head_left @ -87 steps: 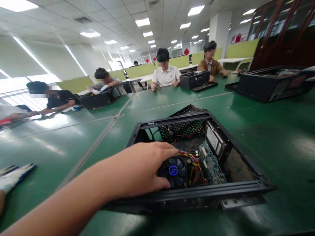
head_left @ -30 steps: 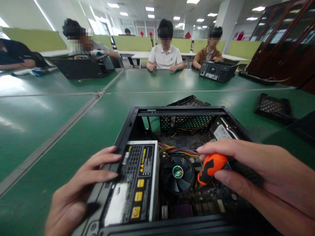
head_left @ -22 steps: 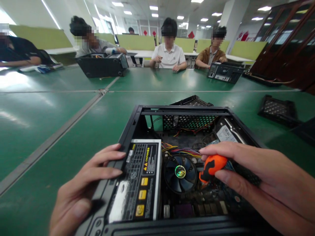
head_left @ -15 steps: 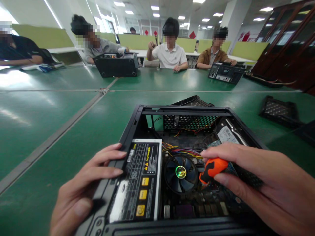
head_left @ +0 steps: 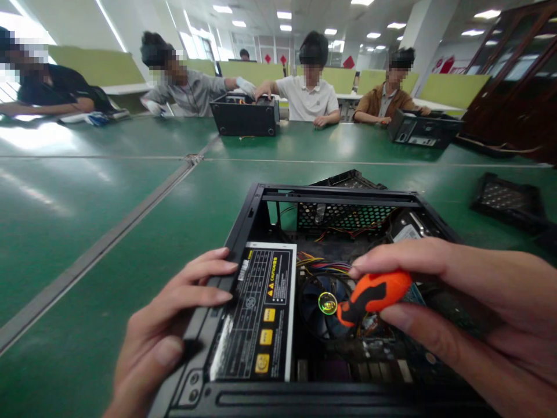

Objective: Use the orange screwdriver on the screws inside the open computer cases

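An uncovered black computer case [head_left: 237,229] lies in front of me on the green table. My left hand [head_left: 174,325] grips its left side, fingers over the frame edge beside the labelled power supply [head_left: 255,313]. My right hand [head_left: 452,307] holds an orange-and-black screwdriver [head_left: 378,293] between thumb and fingers, above the inside of the case. The handle slants down to the left, partly covering the CPU fan [head_left: 313,316]; the screwdriver's tip is out of sight. Coloured cables [head_left: 326,266] run behind the fan. A drive [head_left: 407,232] at the far right is partly hidden by my right hand.
Black panels lie behind the case [head_left: 354,177] and to its right [head_left: 507,197]. Across the table [head_left: 108,244], several people sit, some with their hands on another black case [head_left: 246,119] and a third one [head_left: 426,129].
The screwdriver handle has moved left over the fan and tilts more. My left hand stays on the case. Across the table, a person in white has reached to the neighbouring case.
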The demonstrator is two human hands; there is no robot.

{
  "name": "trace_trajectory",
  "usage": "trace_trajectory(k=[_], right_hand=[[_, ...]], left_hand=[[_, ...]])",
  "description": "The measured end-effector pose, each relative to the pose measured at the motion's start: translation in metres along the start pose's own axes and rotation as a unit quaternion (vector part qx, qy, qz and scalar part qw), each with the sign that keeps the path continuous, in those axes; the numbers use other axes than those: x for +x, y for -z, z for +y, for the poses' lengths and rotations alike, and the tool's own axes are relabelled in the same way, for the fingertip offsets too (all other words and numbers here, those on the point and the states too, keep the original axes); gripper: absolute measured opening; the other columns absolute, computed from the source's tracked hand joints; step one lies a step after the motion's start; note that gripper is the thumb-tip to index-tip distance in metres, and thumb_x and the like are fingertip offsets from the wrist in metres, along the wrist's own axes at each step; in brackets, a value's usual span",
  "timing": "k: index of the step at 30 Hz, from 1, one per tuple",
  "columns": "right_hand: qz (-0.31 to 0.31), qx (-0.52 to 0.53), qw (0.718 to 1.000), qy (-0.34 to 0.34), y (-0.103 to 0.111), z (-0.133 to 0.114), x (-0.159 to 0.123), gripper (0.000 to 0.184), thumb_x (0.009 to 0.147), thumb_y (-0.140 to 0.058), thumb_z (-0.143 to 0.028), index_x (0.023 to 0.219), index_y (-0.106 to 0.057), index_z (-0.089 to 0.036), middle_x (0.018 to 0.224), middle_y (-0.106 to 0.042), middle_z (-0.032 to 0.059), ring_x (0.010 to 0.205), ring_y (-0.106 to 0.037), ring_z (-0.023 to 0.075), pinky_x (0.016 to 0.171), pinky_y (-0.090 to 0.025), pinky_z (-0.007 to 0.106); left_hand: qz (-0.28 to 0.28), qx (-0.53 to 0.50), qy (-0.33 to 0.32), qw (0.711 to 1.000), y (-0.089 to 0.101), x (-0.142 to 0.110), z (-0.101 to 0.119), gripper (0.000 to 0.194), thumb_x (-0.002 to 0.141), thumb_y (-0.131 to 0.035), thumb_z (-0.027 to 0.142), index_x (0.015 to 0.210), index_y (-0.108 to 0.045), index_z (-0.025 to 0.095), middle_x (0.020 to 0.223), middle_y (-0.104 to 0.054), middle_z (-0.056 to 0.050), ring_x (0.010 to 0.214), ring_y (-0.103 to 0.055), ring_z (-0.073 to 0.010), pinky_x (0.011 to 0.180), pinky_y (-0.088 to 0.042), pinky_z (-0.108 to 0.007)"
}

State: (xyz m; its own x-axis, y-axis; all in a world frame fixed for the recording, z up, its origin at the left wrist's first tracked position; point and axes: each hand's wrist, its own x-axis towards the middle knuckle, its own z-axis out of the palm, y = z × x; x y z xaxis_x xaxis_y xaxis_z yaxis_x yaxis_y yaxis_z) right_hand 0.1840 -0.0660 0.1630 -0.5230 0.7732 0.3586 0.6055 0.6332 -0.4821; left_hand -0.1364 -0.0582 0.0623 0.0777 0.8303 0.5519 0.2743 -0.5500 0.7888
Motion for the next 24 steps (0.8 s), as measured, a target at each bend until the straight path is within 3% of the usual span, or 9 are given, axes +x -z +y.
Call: trace_trajectory(k=[6, 12, 16, 21, 24], right_hand=[[-0.053, 0.027, 0.997, 0.052, -0.02, -0.001, 0.016, 0.032, 0.095, -0.052, -0.017, 0.124, -0.052, -0.031, 0.118, -0.069, -0.0039, 0.099, -0.068, 0.0139, 0.082, -0.057, 0.021], [-0.059, 0.027, 0.996, 0.057, -0.024, 0.001, 0.017, 0.034, 0.095, -0.051, -0.014, 0.125, -0.051, -0.029, 0.119, -0.068, -0.0043, 0.099, -0.068, 0.0109, 0.088, -0.054, 0.018], [-0.072, 0.027, 0.995, 0.065, -0.025, -0.002, 0.017, 0.033, 0.096, -0.051, -0.016, 0.126, -0.052, -0.03, 0.121, -0.067, -0.0063, 0.105, -0.066, 0.0089, 0.09, -0.052, 0.013], [-0.07, 0.04, 0.993, 0.087, -0.024, -0.008, 0.023, 0.033, 0.096, -0.048, -0.012, 0.125, -0.056, -0.024, 0.122, -0.068, -0.0025, 0.107, -0.065, 0.0089, 0.091, -0.051, 0.012], [-0.065, 0.042, 0.992, 0.103, -0.023, -0.007, 0.024, 0.022, 0.096, -0.052, -0.017, 0.115, -0.063, -0.02, 0.109, -0.072, 0.001, 0.097, -0.069, 0.0122, 0.089, -0.054, 0.017]], left_hand=[[-0.119, 0.01, 0.007, 0.993, 0.016, 0.002, 0.001, 0.034, 0.084, -0.052, 0.049, 0.108, -0.071, 0.034, 0.127, -0.063, -0.001, 0.136, -0.039, -0.0365, 0.113, -0.032, -0.051], [-0.018, -0.007, 0.009, 1.0, 0.003, -0.001, 0.006, 0.033, 0.083, -0.051, 0.051, 0.098, -0.072, 0.031, 0.118, -0.067, -0.003, 0.131, -0.044, -0.0369, 0.112, -0.031, -0.052], [-0.073, 0.001, 0.013, 0.997, 0.003, 0.001, 0.008, 0.033, 0.083, -0.052, 0.051, 0.103, -0.072, 0.032, 0.123, -0.065, -0.001, 0.134, -0.041, -0.0349, 0.113, -0.031, -0.047], [-0.013, -0.008, 0.01, 1.0, 0.001, 0.0, 0.008, 0.032, 0.083, -0.051, 0.051, 0.097, -0.073, 0.031, 0.119, -0.067, -0.002, 0.13, -0.045, -0.0362, 0.113, -0.03, -0.051], [-0.067, -0.005, 0.008, 0.998, 0.006, 0.001, 0.006, 0.033, 0.084, -0.052, 0.05, 0.103, -0.072, 0.031, 0.123, -0.065, -0.002, 0.133, -0.042, -0.0369, 0.114, -0.029, -0.052]])
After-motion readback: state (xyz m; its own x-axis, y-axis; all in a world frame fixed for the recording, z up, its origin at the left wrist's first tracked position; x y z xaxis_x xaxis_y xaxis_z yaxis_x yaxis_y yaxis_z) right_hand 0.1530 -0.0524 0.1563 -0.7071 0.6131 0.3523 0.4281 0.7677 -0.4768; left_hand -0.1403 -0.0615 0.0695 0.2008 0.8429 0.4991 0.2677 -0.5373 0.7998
